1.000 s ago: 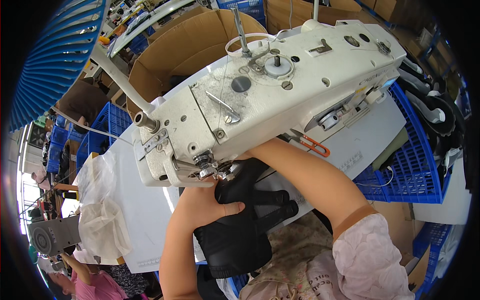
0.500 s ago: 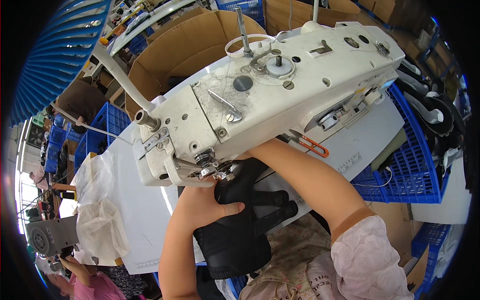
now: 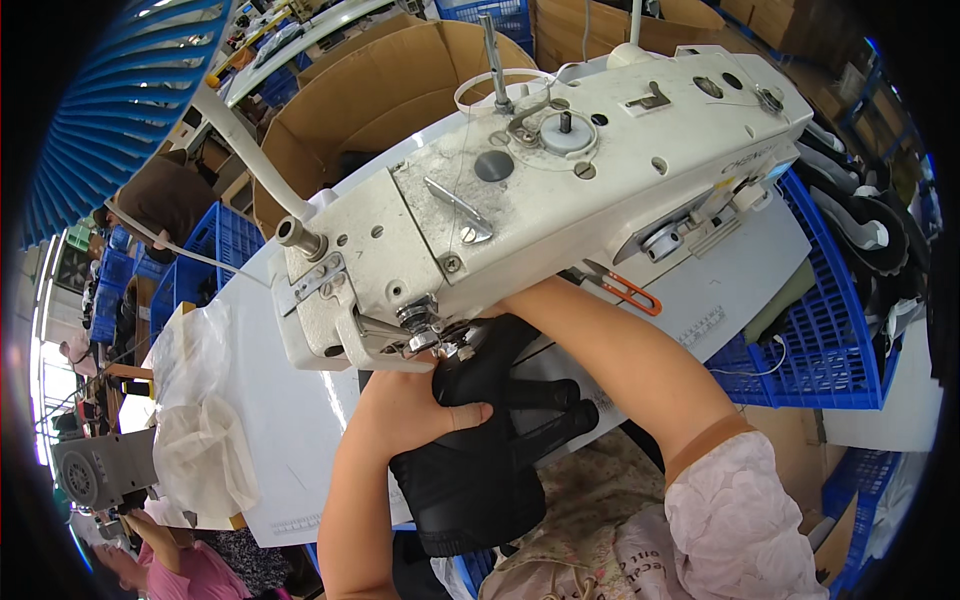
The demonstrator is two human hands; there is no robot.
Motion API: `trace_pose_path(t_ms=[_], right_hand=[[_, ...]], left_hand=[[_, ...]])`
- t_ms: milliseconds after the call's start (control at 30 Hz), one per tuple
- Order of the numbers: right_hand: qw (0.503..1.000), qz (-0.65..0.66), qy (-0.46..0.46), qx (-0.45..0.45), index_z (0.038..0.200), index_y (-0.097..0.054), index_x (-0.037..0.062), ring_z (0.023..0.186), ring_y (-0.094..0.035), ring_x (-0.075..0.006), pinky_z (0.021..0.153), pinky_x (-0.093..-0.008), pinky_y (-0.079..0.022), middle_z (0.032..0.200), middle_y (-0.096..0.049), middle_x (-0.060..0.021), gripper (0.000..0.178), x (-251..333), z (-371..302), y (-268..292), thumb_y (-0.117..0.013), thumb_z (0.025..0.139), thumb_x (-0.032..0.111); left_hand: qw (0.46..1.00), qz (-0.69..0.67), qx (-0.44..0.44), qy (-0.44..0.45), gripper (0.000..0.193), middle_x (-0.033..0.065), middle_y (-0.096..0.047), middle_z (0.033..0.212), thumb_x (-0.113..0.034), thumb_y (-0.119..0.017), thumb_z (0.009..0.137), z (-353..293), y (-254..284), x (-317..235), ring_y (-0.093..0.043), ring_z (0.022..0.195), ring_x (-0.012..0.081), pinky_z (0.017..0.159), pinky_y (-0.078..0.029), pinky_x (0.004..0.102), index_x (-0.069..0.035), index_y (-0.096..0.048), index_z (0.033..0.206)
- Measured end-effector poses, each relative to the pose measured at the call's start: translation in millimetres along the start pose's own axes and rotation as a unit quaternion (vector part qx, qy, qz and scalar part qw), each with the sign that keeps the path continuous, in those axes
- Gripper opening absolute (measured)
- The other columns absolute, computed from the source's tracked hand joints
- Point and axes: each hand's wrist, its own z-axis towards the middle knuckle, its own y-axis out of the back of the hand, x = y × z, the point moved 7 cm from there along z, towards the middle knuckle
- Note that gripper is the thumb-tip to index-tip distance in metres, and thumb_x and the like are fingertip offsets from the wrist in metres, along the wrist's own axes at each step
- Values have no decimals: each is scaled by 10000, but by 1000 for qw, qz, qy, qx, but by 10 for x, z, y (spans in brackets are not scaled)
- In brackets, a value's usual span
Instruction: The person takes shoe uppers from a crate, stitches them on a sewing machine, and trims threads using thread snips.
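Blocking much of the view, the white sewing machine [image 3: 560, 200] stretched over the table [image 3: 290, 450], its head covering the spot where the work met the needle. Orange-handled snips [image 3: 630, 294] lay just beside the right forearm [image 3: 620, 360], partly under the machine. A blue crate [image 3: 840, 340] stood at the table's right edge, near a heap of dark pieces [image 3: 860, 225]; a crumpled plastic bag [image 3: 205, 455] hung over the left edge. Behind the machine was a cardboard box [image 3: 390, 95], with a blue fan [image 3: 125, 120] at the upper left and a co-worker in pink [image 3: 200, 572] at the lower left, well apart. The black glove [image 3: 465, 500] lay below the machine's head, its upper part running beneath it and its lower end near the person's lap. The left hand [image 3: 405, 405] rested on the glove's left side, thumb spread away from the palm and touching the black surface; its other fingers were hidden, so their grip could not be told. The right hand was out of sight under the machine, its fingers' state unknown.
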Motion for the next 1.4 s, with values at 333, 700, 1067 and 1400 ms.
trace_pose_path(t_ms=[333,700,1067,1400], right_hand=[[1000,7,-8,-26,1345,-519,174,1328,-414,-302,1093,-458,-333,1413,-482,-105,509,-4,3,29,-621,863,303],[998,7,-24,-65,1340,-524,172,1327,-413,-302,1093,-457,-332,1410,-484,-107,496,-4,-37,53,-615,867,292],[995,20,-24,-95,1335,-528,170,1327,-413,-303,1094,-456,-332,1407,-486,-110,484,25,31,94,-609,872,281],[992,23,-19,-126,1331,-532,168,1326,-412,-304,1095,-455,-331,1404,-488,-112,473,-19,-326,268,-605,875,272]], left_hand=[[1000,-5,-1,-1,1006,288,-609,1075,-674,-768,546,16,3,-25,-597,1044,414,909,-457,427,106,-568,1148],[1000,13,1,10,1001,282,-610,1050,-651,-770,544,9,-4,-27,-606,1029,408,885,-468,426,109,-563,1162],[1000,16,1,11,952,284,-613,1030,-628,-771,550,6,14,-38,-604,1019,413,882,-466,428,102,-579,1131],[1000,-14,12,2,903,288,-601,1131,-578,-781,576,26,-2,-44,-564,1125,400,944,-437,423,98,-579,1139]])
